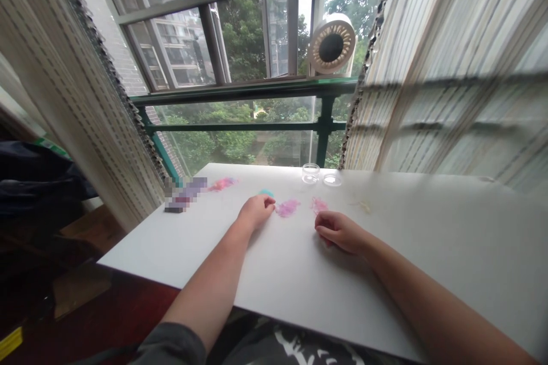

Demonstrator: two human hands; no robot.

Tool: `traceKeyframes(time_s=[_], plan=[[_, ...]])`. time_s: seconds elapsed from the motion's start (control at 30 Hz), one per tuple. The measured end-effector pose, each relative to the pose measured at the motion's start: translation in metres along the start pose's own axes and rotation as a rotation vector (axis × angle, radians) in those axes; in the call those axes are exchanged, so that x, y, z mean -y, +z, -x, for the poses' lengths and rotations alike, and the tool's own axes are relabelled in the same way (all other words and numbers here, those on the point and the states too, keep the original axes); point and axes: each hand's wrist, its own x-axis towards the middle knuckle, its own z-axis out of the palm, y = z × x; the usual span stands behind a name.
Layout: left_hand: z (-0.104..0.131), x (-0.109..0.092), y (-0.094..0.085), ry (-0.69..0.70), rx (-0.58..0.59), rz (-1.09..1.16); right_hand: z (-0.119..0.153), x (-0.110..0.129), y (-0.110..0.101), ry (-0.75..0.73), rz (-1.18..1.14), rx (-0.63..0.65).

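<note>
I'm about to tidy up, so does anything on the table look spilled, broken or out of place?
Nothing looks clearly broken. Slightly untidy: small coloured clumps lie loose on the table, outside the clear container. The pixelated item at left can't be judged.

A white desk (274, 262) bears a clear jar (310, 174) just beside a clear lid (332, 181) near its far edge. Nearer lie teal (266, 193), purple (287, 208), pink (319, 205) and yellowish bits (365, 206); farther left, multicoloured bits (223, 183).
</note>
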Motion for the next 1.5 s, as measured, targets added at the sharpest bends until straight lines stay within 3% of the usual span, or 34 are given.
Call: traceKeyframes(time_s=[0.23, 0.33, 0.43, 0.63, 0.8, 0.9, 1.1, 1.5], plan=[[-0.012, 0.019, -0.017, -0.063, -0.091, 0.107, -0.001, -0.001, 0.0, 0.0, 0.015, -0.004], [-0.014, 0.026, -0.021, -0.093, -0.071, 0.128, -0.001, -0.001, 0.001, 0.0, 0.022, -0.003], [-0.011, 0.024, -0.014, -0.082, -0.016, 0.141, -0.001, -0.001, 0.001, 0.001, 0.023, 0.0], [-0.003, 0.01, 0.007, 0.081, 0.105, 0.224, -0.001, 0.0, 0.001, -0.001, 0.009, 0.005], [-0.005, 0.008, 0.001, 0.116, 0.041, 0.331, 0.001, 0.0, 0.002, 0.01, 0.012, 0.008], [-0.004, 0.008, -0.006, 0.09, -0.059, 0.254, 0.0, -0.001, 0.001, 0.008, 0.021, 0.008], [0.005, 0.005, -0.001, 0.086, 0.099, 0.081, 0.0, 0.0, 0.002, -0.005, 0.013, 0.008], [0.003, 0.001, 0.001, 0.061, 0.081, -0.041, 0.001, 0.002, 0.001, 0.001, 0.014, 0.005]])
